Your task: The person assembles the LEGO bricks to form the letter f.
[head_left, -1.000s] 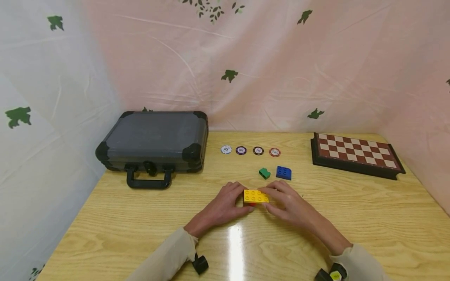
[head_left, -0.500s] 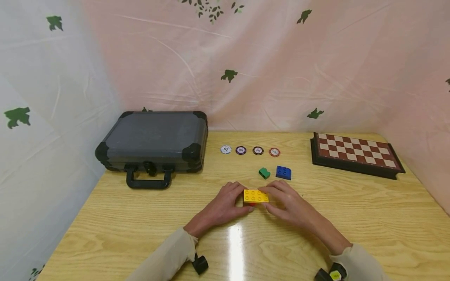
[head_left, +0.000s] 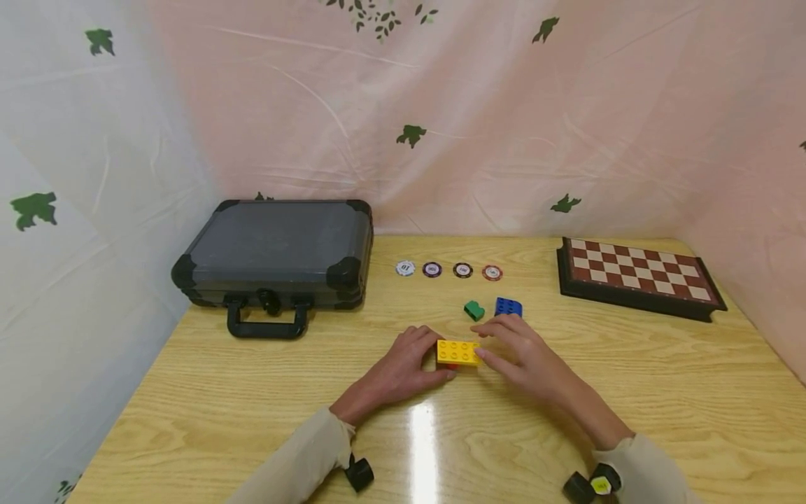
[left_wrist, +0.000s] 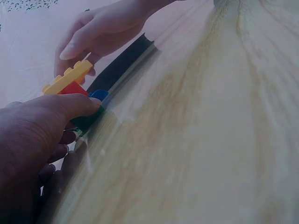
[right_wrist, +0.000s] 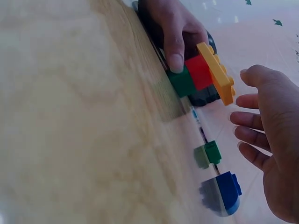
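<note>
Near the middle of the table, my left hand (head_left: 409,364) grips a small stack of toy building bricks. At its base is a green brick (right_wrist: 181,84), then a red brick (right_wrist: 199,73), with a wide, flat yellow brick (head_left: 457,352) on top. The yellow one overhangs to the right. In the right wrist view my left thumb lies on the green brick. My right hand (head_left: 529,357) is just off the yellow brick's right end, fingers relaxed and holding nothing. Beyond it lie a small loose green brick (head_left: 474,311) and a blue brick (head_left: 508,306), partly covered by the right fingers.
Several poker chips (head_left: 462,270) lie in a row behind the loose bricks. A grey case (head_left: 277,238) with a black handle stands at the back left. At the back right is a checkered board box (head_left: 639,273). Patterned cloth (head_left: 409,84) hangs behind the wooden table (head_left: 252,406).
My right hand has let go of the yellow brick and drawn slightly up and right, its fingers spreading toward the blue brick. My left hand and the stack have stayed put.
</note>
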A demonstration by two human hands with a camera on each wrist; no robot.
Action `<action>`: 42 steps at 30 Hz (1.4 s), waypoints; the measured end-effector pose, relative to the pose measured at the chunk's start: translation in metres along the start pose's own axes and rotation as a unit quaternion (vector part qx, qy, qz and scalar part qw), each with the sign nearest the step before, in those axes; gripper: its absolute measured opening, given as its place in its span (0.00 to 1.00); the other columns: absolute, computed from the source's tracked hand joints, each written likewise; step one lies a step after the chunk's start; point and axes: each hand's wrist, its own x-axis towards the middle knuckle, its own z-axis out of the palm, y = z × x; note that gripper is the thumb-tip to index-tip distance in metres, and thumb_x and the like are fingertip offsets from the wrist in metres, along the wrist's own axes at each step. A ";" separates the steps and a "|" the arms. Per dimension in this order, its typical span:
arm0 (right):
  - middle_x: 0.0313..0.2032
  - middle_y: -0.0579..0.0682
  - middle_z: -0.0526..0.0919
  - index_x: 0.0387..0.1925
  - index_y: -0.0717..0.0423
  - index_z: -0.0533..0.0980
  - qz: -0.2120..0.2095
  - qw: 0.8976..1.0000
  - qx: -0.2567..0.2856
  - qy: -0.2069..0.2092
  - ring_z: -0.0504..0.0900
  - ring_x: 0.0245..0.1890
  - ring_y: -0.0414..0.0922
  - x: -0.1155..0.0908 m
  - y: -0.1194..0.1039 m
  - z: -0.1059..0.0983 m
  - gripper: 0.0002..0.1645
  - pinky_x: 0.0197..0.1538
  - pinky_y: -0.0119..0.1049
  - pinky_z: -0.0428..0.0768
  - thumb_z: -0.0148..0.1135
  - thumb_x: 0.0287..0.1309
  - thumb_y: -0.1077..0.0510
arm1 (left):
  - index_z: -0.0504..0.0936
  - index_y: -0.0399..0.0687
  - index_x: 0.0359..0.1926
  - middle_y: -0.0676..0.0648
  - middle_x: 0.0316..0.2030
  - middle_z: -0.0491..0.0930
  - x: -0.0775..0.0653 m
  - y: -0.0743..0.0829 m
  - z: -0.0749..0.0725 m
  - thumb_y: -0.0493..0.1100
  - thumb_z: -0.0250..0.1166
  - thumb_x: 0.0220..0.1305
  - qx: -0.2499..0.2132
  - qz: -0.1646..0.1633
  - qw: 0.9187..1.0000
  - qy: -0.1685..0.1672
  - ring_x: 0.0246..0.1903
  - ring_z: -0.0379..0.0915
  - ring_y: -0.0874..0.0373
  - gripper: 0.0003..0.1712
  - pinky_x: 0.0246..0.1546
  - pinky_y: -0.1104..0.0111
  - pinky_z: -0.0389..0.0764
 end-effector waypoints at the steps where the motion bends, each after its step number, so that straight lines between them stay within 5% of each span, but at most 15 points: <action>1: 0.53 0.45 0.81 0.55 0.59 0.82 0.000 1.000 -0.002 0.004 0.76 0.53 0.43 0.000 0.002 -0.001 0.19 0.55 0.38 0.79 0.72 0.62 0.64 | 0.80 0.47 0.58 0.51 0.52 0.78 0.000 0.000 0.000 0.55 0.72 0.66 0.000 0.000 1.000 0.000 0.51 0.69 0.56 0.26 0.58 0.59 0.71; 12: 0.49 0.51 0.82 0.52 0.62 0.83 -0.003 0.999 -0.019 0.046 0.75 0.50 0.47 0.011 0.023 -0.004 0.20 0.55 0.28 0.72 0.74 0.57 0.67 | 0.80 0.46 0.58 0.50 0.52 0.78 0.000 0.000 0.000 0.55 0.72 0.67 0.003 0.002 1.000 0.003 0.53 0.69 0.55 0.26 0.59 0.59 0.71; 22: 0.47 0.52 0.82 0.51 0.62 0.84 0.032 0.998 -0.020 0.043 0.73 0.48 0.47 0.019 0.035 0.000 0.15 0.51 0.42 0.75 0.72 0.62 0.65 | 0.80 0.47 0.59 0.51 0.52 0.77 0.000 0.000 0.000 0.55 0.72 0.66 0.000 0.002 1.000 0.001 0.53 0.68 0.55 0.26 0.58 0.59 0.71; 30: 0.46 0.54 0.82 0.48 0.63 0.84 0.003 0.998 -0.037 0.058 0.74 0.45 0.50 0.027 0.048 0.005 0.17 0.46 0.47 0.74 0.76 0.56 0.65 | 0.80 0.47 0.57 0.51 0.51 0.78 0.000 0.000 -0.001 0.54 0.73 0.66 0.007 0.011 1.000 0.005 0.51 0.69 0.55 0.25 0.58 0.59 0.70; 42: 0.47 0.58 0.82 0.49 0.61 0.84 0.028 0.996 -0.076 0.034 0.73 0.49 0.57 0.030 0.054 0.010 0.19 0.52 0.58 0.67 0.76 0.57 0.59 | 0.80 0.47 0.57 0.51 0.51 0.78 0.000 0.000 0.000 0.54 0.73 0.66 0.003 0.008 1.000 0.005 0.51 0.69 0.55 0.25 0.58 0.60 0.70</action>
